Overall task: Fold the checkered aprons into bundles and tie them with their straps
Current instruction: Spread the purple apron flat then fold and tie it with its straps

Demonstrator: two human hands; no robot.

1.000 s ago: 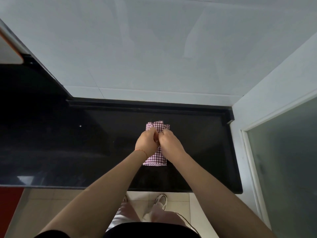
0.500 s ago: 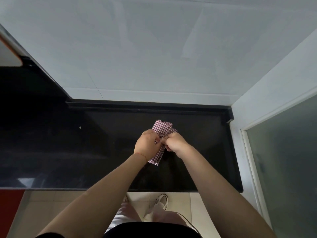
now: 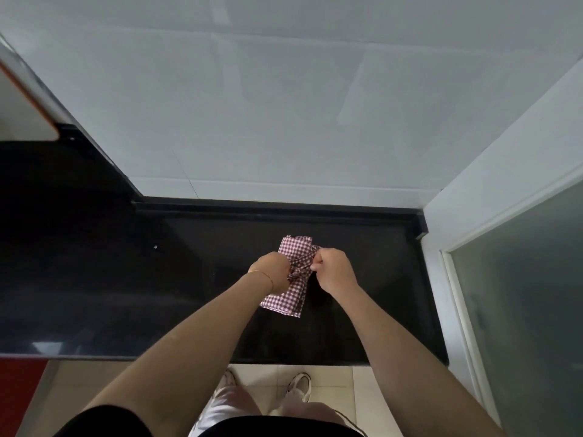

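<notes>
The checkered apron is already folded into a narrow, flat bundle and lies on the black countertop, toward the counter's right end and about midway between its back rim and its front edge. Both hands work at the bundle's middle: the left hand has its fingers curled on a strap at the bundle's left side, and the right hand pinches the strap's other run at the bundle's right side, the two pulling apart so that the strap crosses the cloth and cinches it. Folding looks finished for this apron; the tie seems to be in the middle of tightening, and whether a full knot is already formed cannot be told, since the fingers hide the crossing. No other apron shows on the counter, so how many remain cannot be judged from here. As for room, the bundle sits well clear of the counter's front edge, with bare dark surface on every side of it; to the left of the bundle the counter runs long and open, while to its right the counter soon ends at a white wall and frosted glass door, leaving the right elbow less room to swing outward than the left.
</notes>
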